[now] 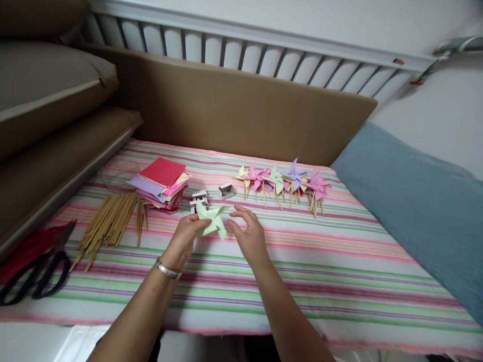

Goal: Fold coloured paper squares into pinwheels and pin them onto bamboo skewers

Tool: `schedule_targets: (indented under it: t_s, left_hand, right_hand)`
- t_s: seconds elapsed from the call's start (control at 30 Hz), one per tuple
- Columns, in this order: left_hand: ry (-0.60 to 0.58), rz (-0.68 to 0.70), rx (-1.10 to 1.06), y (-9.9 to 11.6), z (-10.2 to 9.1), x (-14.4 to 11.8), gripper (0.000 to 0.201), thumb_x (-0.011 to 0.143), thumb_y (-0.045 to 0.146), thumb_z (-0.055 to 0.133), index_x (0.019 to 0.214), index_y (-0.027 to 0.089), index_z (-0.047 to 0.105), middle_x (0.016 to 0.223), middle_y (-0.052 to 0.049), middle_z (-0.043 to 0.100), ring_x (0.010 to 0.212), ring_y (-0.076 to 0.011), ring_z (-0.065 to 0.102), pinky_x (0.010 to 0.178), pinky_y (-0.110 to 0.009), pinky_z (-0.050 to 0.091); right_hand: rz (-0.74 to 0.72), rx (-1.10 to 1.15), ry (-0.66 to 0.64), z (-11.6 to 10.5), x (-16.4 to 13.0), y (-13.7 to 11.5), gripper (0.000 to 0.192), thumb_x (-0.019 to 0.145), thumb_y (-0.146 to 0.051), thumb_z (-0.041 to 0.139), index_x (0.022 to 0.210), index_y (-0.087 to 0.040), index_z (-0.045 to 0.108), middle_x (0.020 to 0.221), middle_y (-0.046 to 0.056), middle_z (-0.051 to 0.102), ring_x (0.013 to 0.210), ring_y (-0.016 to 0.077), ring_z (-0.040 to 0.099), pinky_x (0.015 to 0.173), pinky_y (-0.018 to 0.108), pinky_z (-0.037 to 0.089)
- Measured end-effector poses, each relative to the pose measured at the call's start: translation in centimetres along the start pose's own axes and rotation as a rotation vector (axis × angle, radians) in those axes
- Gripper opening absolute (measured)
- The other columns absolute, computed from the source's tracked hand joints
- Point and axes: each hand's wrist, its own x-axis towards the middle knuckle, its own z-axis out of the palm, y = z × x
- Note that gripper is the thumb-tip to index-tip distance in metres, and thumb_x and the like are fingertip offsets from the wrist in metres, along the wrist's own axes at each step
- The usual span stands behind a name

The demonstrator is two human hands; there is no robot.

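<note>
Right at the centre of the striped cloth (302, 261), both hands are up on a pale green paper pinwheel (213, 220). Left hand (184, 239) has its fingers closed on the pinwheel's lower left side, pinching the paper, and there's a silver bangle (168, 270) on that wrist. Right hand (249, 236) is at about 3 o'clock from the pinwheel, fingers loosely curled with the tips touching its right edge. Looks more like a light touch than a real grip, though I can't tell for sure.

Just past the pinwheel at 12 o'clock sit a couple of small white boxes (198, 197), and another little open box (226, 190) is just beside them, at 1 o'clock. Further out at 2 o'clock is a row of finished pinwheels (283, 181) on sticks, in yellow, pink, green and purple, lying close together.

Going to 10 o'clock you get a messy stack of coloured paper squares (162, 182) with a red sheet on top, and at 9 o'clock a loose pile of wooden sticks (109, 221). Way off at 8 o'clock, near the cloth's edge, are black-handled scissors (37, 271).
</note>
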Motion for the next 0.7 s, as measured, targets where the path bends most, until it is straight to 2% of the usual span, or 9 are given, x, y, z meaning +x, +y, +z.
schedule_targets:
  t_s: [0.07,0.13,0.2,0.27,0.4,0.7]
  left_hand:
    - [0.056,0.057,-0.013,0.6,-0.4,0.1,0.022,0.050,0.022,0.077,0.068,0.011,0.071,0.066,-0.006,0.071,0.058,-0.0154,0.061,0.063,-0.026,0.045]
    - [0.098,0.094,-0.031,1.1,-0.8,0.2,0.023,0.049,0.021,0.077,0.069,0.010,0.071,0.064,-0.005,0.070,0.057,-0.0146,0.061,0.062,-0.026,0.044]
    - [0.113,0.098,-0.047,1.4,-1.0,0.3,0.024,0.049,0.021,0.077,0.069,0.010,0.071,0.064,-0.005,0.070,0.057,-0.0141,0.060,0.062,-0.025,0.044]
    - [0.109,0.092,-0.060,1.4,-1.1,0.4,0.024,0.049,0.022,0.077,0.069,0.009,0.070,0.066,-0.006,0.071,0.060,-0.0147,0.061,0.064,-0.026,0.045]
    - [0.085,0.072,-0.080,1.1,-1.2,0.6,0.026,0.049,0.022,0.076,0.071,0.009,0.070,0.071,-0.007,0.072,0.064,-0.0156,0.062,0.068,-0.027,0.046]
    - [0.050,0.034,-0.100,0.9,-1.3,0.6,0.024,0.049,0.022,0.076,0.069,0.010,0.070,0.073,-0.008,0.072,0.068,-0.0186,0.064,0.075,-0.033,0.047]
  right_hand:
    - [0.057,-0.029,-0.063,-0.6,-0.1,0.6,0.011,0.079,-0.022,0.054,0.084,-0.023,0.063,0.094,0.004,0.067,0.090,0.0183,0.061,0.082,0.033,0.046]
    - [0.108,-0.126,-0.225,-0.7,-0.5,1.3,0.012,0.078,-0.020,0.054,0.079,-0.023,0.065,0.082,0.001,0.066,0.077,0.0164,0.061,0.072,0.029,0.046]
    - [0.099,-0.267,-0.384,-0.4,-1.1,1.8,0.013,0.075,-0.017,0.057,0.081,-0.024,0.067,0.082,0.001,0.066,0.077,0.0168,0.061,0.070,0.028,0.044]
    - [0.050,-0.398,-0.464,0.1,-1.6,2.1,0.020,0.073,-0.014,0.060,0.089,-0.025,0.067,0.086,0.002,0.065,0.083,0.0187,0.060,0.072,0.029,0.042]
    - [0.034,-0.500,-0.471,1.3,-1.6,2.7,0.021,0.073,-0.013,0.060,0.090,-0.024,0.067,0.089,0.004,0.064,0.086,0.0188,0.058,0.073,0.027,0.039]
    - [0.073,-0.444,-0.462,1.6,-0.1,4.1,0.020,0.078,-0.012,0.050,0.078,-0.022,0.068,0.086,0.003,0.067,0.080,0.0156,0.059,0.069,0.023,0.039]
